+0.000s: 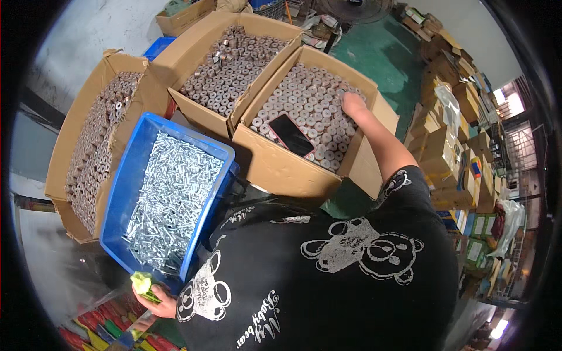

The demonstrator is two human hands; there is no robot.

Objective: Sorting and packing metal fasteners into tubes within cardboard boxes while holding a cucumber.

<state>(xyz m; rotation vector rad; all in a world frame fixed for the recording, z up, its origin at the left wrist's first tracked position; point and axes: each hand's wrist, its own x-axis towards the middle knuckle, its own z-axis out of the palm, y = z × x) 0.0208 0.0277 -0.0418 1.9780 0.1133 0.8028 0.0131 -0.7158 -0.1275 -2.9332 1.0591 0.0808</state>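
Observation:
Down at the lower left, my left hand (162, 302) is closed around a pale yellow-green object (141, 283) with an uneven top; its kind is unclear. It is beside the near corner of a blue plastic bin (110, 202) full of small shiny metal pins (175, 193). My right arm reaches out to a cardboard box (287, 161) of round metal pieces with centre holes (304, 96). There my right hand (353, 105) is at the right side, fingers drawn together on the pieces, fingertips partly hidden. A dark-screened phone (291, 135) rests on the pieces.
Another cardboard box (202, 111) of similar pieces adjoins at the back, and a third (58, 169) stands left of the bin. Stacked cartons (448, 158) line the right side. A fan (354, 7) stands at the far end of the green floor (380, 52). Colourful packets (105, 322) lie lower left.

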